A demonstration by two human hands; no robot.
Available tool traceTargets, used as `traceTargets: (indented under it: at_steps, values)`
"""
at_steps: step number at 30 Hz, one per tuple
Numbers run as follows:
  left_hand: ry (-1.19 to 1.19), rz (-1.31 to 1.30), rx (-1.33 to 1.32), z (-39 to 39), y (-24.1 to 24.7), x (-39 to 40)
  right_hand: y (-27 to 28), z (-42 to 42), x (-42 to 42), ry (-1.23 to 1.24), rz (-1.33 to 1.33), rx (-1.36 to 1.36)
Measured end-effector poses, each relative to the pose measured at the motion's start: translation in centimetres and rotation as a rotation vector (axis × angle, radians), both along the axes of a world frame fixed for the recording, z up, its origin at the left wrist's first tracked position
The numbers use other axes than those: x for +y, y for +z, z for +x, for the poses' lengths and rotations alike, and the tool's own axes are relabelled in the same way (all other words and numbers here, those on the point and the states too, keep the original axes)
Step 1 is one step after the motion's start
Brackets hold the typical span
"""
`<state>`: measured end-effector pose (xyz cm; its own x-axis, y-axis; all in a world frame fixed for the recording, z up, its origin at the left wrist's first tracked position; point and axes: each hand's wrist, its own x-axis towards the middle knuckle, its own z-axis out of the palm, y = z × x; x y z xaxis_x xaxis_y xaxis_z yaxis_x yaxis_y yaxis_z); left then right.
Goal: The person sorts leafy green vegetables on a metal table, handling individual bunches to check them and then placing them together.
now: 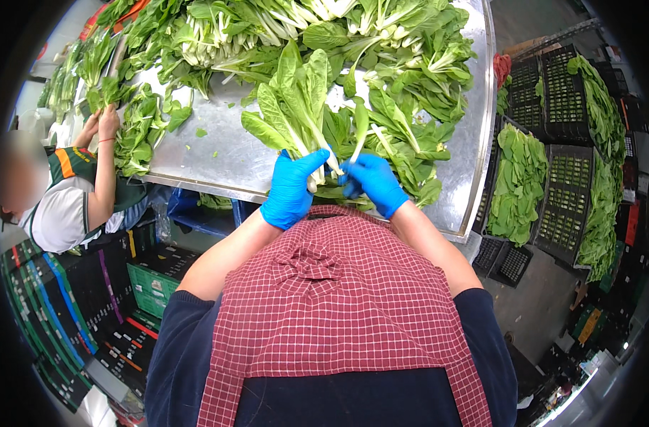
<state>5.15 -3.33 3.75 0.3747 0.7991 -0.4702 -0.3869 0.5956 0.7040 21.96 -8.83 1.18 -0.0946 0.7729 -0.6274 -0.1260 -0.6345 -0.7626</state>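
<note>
My left hand (pixel 294 187), in a blue glove, grips a small bunch of leafy greens with pale stalks (pixel 297 107) by its stem end, leaves pointing away from me. Close beside it, my right hand (pixel 376 182), also gloved in blue, pinches a single leaf stalk (pixel 361 128) near the cut ends of the bunch. The right fingers look slightly blurred. Both hands are above the near edge of a metal table (pixel 223 144). Loose greens (pixel 399 117) lie just beyond my right hand, and some leaves show beneath it.
A large heap of greens (pixel 239 32) covers the far side of the table. At the left, a co-worker (pixel 68 187) handles greens at the same table. Black crates (pixel 563 197) with leafy greens (pixel 516 187) stand at right. Stacked crates (pixel 62 299) are at lower left.
</note>
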Motion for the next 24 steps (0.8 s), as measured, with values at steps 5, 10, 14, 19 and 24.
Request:
traceTargets:
  at_steps: [5,10,14,19,24]
  values:
    - [0.008,0.007,-0.018,-0.2,0.6,-0.1,-1.6,6.0,0.3,0.035,0.143,-0.936]
    - [-0.021,-0.014,-0.028,0.1,0.5,-0.3,-6.4,12.4,-0.6,-0.038,0.211,-1.325]
    - [0.014,-0.01,-0.018,0.2,0.4,-0.2,-6.9,13.7,-1.0,-0.213,0.223,-0.926]
    - [0.003,0.008,-0.027,0.0,-0.5,-0.1,-1.9,10.7,-0.7,-0.421,0.135,-0.157]
    - [-0.006,-0.005,-0.05,0.3,-0.5,-0.1,-1.0,7.5,-0.8,-0.448,0.17,0.299]
